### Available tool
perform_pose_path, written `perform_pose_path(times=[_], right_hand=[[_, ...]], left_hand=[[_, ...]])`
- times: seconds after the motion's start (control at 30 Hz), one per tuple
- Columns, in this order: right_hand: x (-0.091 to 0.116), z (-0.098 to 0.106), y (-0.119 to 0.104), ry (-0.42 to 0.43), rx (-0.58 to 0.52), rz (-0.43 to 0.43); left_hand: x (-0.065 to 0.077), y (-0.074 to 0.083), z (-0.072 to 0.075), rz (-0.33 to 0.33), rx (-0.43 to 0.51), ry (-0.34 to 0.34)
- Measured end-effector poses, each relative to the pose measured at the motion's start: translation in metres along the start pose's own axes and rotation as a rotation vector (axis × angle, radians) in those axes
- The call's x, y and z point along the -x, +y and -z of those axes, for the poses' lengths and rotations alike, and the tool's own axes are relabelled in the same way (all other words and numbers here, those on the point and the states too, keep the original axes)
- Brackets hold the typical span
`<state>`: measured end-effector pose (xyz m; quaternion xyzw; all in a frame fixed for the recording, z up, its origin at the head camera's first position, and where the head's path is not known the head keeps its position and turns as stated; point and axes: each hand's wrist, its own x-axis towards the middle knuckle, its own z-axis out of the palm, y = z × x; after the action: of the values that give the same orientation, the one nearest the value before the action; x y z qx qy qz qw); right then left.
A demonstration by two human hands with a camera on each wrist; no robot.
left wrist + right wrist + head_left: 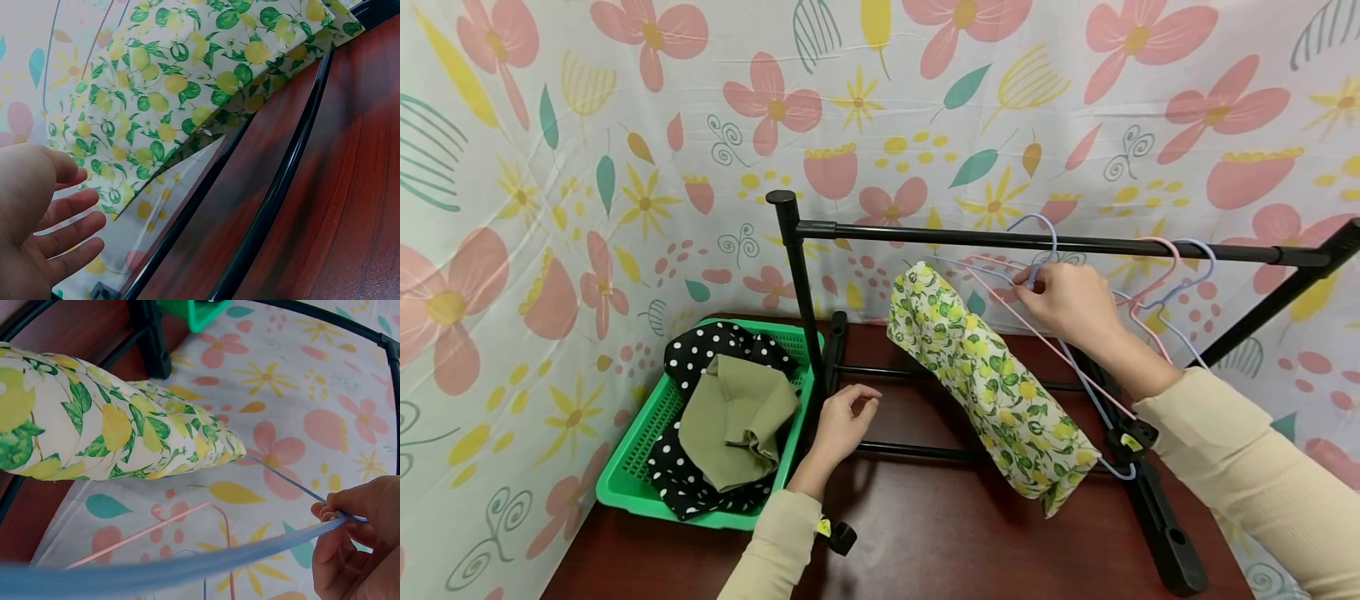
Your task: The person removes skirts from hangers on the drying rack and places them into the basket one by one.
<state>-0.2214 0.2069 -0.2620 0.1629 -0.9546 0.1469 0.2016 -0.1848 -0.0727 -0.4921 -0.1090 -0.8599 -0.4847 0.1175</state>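
My right hand (1071, 304) pinches a light-blue hanger (1037, 216) at the neck just below its hook, and the hook arches over the black rail (925, 237). A lemon-print cloth (992, 375) hangs folded over that hanger, slanting down to the right. In the right wrist view, thumb and fingers close on the blue hanger (187, 565) where its arms meet. My left hand (842, 425) is held in the air left of the cloth, fingers loosely bent and holding nothing. The left wrist view puts its fingertips close to the lower corner of the lemon-print cloth (169, 94).
A pink hanger (1172, 250) and another blue hanger (1210, 254) hang farther right on the rail. At the left stands a green basket (617, 496) with a black polka-dot cloth (681, 483) and an olive cloth (730, 425). The rack's feet stand on a dark-red table (925, 533).
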Motion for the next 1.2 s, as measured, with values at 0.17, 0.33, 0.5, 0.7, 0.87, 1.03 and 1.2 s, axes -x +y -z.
perform_pose_path(times=[0.17, 0.33, 0.5, 0.7, 0.87, 1.03, 1.2], right_hand=[[-0.001, 0.002, -0.006, 0.019, -0.002, 0.011], [-0.003, 0.006, -0.013, 0.016, -0.009, 0.014], [-0.003, 0.007, -0.02, 0.017, -0.014, 0.03], [-0.004, 0.01, -0.027, 0.019, 0.001, 0.043], [-0.004, 0.01, -0.033, 0.045, -0.007, 0.079], [-0.003, 0.01, -0.038, 0.048, -0.027, 0.096], [-0.002, 0.01, -0.043, 0.029, -0.031, 0.09]], left_hand=[[-0.002, -0.001, -0.004, 0.022, 0.025, -0.02], [-0.003, 0.002, -0.008, 0.074, 0.018, -0.082], [-0.006, 0.002, -0.015, 0.113, 0.009, -0.137], [-0.007, 0.002, -0.021, 0.135, 0.019, -0.205], [-0.007, 0.001, -0.027, 0.184, 0.116, -0.238], [-0.006, 0.001, -0.033, 0.256, 0.246, -0.252], [-0.007, 0.0, -0.039, 0.296, 0.352, -0.236]])
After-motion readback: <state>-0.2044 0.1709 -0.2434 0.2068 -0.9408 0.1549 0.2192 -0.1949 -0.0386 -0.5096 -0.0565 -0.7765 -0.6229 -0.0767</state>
